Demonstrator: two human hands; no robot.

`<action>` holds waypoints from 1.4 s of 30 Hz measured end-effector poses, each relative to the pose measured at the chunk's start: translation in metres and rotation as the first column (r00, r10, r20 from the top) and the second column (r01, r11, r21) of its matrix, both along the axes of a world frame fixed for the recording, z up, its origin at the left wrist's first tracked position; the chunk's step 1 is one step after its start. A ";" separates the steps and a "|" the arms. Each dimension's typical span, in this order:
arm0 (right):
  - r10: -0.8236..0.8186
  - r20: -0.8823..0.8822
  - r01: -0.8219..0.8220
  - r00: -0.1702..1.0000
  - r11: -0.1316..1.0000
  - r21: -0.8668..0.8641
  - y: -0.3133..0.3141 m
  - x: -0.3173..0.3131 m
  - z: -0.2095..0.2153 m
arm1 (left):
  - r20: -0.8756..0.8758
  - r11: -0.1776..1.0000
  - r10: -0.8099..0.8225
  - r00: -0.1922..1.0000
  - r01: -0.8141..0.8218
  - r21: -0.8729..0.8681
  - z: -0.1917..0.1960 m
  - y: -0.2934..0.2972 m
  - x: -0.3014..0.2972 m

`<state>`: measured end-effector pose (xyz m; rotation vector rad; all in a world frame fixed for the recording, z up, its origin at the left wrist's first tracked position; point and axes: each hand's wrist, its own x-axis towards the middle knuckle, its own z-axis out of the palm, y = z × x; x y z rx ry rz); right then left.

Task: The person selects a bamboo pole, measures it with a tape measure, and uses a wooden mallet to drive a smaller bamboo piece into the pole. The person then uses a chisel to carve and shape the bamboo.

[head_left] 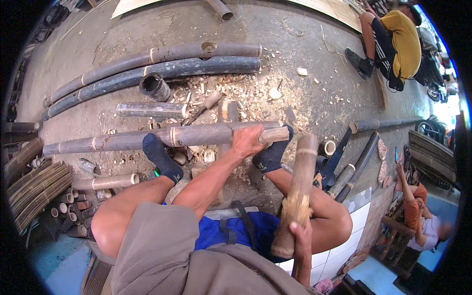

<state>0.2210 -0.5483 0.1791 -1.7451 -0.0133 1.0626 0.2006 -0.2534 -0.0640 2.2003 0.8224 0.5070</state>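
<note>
A long bamboo pole [123,141] lies crosswise before me, with my dark-socked feet at it. Near the pole's right end, my left hand [248,141] is wrapped round a pale wooden handle [274,135] that juts out to the right; whatever is at its other end is hidden. My right hand [302,236] grips the lower part of a thick bamboo club [299,182], raised over my right thigh, its middle frayed and worn pale. Beyond the pole lies a tool with a wooden handle [212,100] and a dark blade, among wood chips [250,96].
Two long bamboo poles [196,69], a short bamboo piece [152,110] and an upright dark tube [155,87] are beyond. A saw [335,156] lies right of my foot. Cut bamboo [39,189] is stacked left. One person [400,44] squats far right; another [420,221] sits right.
</note>
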 end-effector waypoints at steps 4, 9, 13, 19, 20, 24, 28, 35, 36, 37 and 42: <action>0.090 -0.152 -0.115 0.984 0.980 -0.164 -0.023 -0.017 0.015 | -0.055 0.999 0.022 0.998 -0.024 -0.039 0.016 -0.003 0.000; 0.199 -0.103 -0.213 0.974 0.966 -0.145 0.005 -0.019 -0.001 | 0.007 0.998 0.056 0.998 -0.056 -0.034 0.015 -0.004 0.002; 0.162 -0.114 -0.176 0.980 0.975 -0.132 0.009 -0.015 -0.014 | 0.045 0.997 0.071 0.996 -0.070 -0.023 0.021 -0.005 0.006; 0.222 0.073 -0.215 0.972 0.972 -0.096 0.037 -0.002 -0.040 | -0.051 0.939 0.321 0.946 -0.325 -0.109 0.016 0.005 0.031; 0.205 0.080 -0.199 0.976 0.977 -0.071 0.059 0.011 -0.050 | -0.060 0.895 0.416 0.907 -0.420 -0.151 0.027 0.017 0.042; 0.015 -0.088 -0.007 0.996 0.996 0.092 0.126 0.056 -0.070 | -0.166 0.802 0.499 0.851 -0.526 -0.283 0.047 0.038 0.049; -0.043 -0.045 0.054 0.998 0.960 0.273 0.133 0.041 -0.058 | 0.170 0.245 0.964 0.205 -0.437 -0.865 0.042 0.112 0.026; 0.012 -0.191 0.038 0.982 0.966 0.255 0.101 0.033 -0.065 | 0.520 0.466 0.854 0.027 -0.486 -0.740 0.095 0.231 -0.130; -0.012 -0.165 0.061 0.986 0.953 0.295 0.106 0.027 -0.061 | 0.515 0.438 0.856 -0.040 -0.473 -0.765 0.093 0.244 -0.149; -0.018 -0.152 0.069 0.988 0.938 0.338 0.111 0.020 -0.058 | 0.561 0.465 0.825 -0.065 -0.488 -0.739 0.094 0.255 -0.176; -0.035 -0.378 0.155 0.925 0.943 0.293 0.115 0.016 -0.070 | 0.645 0.524 0.764 0.023 -0.607 -0.598 0.079 0.282 -0.221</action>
